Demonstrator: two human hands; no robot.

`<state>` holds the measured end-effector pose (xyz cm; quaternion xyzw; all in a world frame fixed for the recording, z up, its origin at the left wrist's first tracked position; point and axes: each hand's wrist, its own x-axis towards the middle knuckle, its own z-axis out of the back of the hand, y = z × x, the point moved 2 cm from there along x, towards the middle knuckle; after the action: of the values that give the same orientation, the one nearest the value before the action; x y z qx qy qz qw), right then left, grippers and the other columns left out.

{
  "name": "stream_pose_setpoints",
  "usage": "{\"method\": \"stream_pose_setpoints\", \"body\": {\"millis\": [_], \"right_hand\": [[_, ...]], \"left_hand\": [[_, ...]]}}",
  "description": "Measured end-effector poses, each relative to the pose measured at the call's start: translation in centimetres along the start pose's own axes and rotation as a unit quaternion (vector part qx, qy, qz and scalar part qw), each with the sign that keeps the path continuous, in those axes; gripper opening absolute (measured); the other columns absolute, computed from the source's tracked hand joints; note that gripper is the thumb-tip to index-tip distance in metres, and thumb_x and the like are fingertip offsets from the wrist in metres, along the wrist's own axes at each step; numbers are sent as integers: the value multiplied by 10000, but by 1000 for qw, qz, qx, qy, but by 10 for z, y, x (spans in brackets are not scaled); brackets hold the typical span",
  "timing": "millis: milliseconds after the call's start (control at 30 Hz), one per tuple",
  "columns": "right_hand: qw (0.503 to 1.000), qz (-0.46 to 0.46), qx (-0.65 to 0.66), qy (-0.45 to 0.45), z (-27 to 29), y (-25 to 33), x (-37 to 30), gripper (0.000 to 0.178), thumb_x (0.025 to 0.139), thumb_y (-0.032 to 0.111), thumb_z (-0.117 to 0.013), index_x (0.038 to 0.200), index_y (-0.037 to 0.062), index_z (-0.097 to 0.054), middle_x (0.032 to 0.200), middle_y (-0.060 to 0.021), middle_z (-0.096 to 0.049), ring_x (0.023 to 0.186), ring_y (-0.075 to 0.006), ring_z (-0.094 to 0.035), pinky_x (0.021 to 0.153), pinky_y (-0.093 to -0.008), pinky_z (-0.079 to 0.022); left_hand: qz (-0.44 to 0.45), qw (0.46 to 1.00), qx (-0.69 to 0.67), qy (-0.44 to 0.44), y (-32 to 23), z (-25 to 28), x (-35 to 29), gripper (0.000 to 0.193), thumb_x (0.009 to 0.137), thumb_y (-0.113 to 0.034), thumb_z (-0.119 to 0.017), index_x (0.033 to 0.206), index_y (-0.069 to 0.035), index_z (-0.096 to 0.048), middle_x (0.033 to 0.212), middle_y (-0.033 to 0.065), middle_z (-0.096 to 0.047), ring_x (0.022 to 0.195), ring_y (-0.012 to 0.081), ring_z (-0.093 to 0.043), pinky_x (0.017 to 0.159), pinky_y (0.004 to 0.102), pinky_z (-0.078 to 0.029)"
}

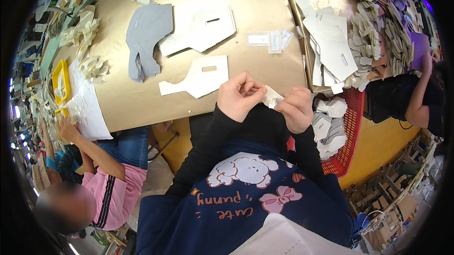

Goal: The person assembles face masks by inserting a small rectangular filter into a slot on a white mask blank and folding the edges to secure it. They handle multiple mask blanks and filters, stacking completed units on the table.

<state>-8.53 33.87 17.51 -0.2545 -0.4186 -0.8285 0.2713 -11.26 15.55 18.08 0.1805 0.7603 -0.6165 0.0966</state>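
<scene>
While the left hand point(242, 95) and right hand point(296, 108) pinch a small pale piece point(271, 96), hard to identify, by the table point(142, 103), work on it looks unfinished; a slotted panel point(201, 83) lies flat nearby.

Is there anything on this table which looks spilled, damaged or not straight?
Nothing looks plainly spilled or damaged. The white pieces beyond the right hand look askew: they lie fanned at different angles, not squared in a stack.

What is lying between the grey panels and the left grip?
In the head view, an off-white slotted panel lies between the grey panels and left grip.
</scene>
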Motion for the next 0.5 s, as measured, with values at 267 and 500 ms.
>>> {"method": "stream_pose_setpoints", "body": {"millis": [267,500], "right_hand": [[999,-10,39,-22,14,6,-2,227,655,69,-806,860,108,-717,894,-14,-582,866,-214,-583,851,-413,-500],[1000,6,26,-14,15,8,9,228,696,76,-825,885,104,-699,917,-21,-604,878,-225,-595,839,-393,-497]], "left_hand": [[-15,999,51,4,-15,-3,-6,460,838,22,-718,598,-60,-333,794,135,-720,788,78,-653,641,242,-518],[-28,999,-20,-23,-20,0,-10,391,852,79,-709,693,-72,-385,870,133,-716,794,103,-636,722,253,-529]]}}
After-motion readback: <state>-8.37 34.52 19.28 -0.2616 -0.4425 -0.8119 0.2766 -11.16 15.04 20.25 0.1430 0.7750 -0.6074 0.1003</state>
